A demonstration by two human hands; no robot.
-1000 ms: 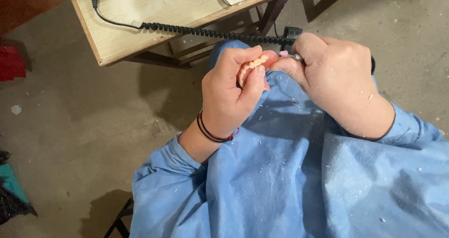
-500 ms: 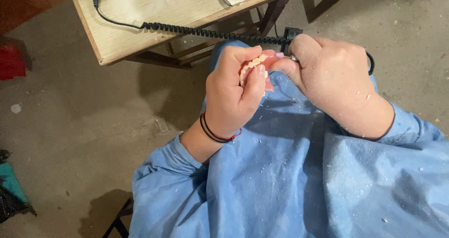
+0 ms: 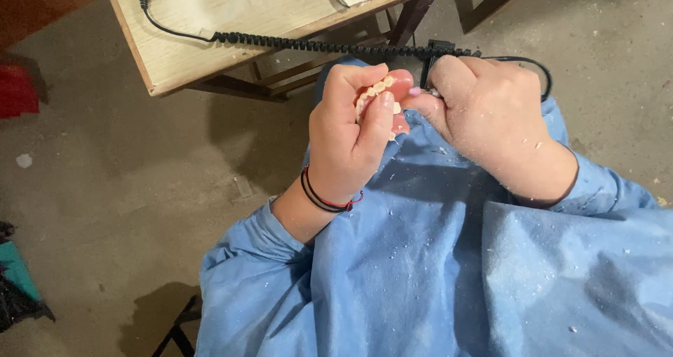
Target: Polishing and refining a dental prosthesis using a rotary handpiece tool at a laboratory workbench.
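Both hands have barely shifted: the left hand (image 3: 347,143) grips a pink denture (image 3: 384,99), the right hand (image 3: 491,111) clasps a corded handpiece (image 3: 436,90), grinding it; next needs steady pressure.

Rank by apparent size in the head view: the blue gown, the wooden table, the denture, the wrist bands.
1. Blue gown, by far the largest.
2. Wooden table, partly out of frame.
3. Denture, partly covered by fingers.
4. Wrist bands, thinnest.

Soft, even daylight, faint shadows beneath the table (image 3: 175,55); sharp focus, no glare.
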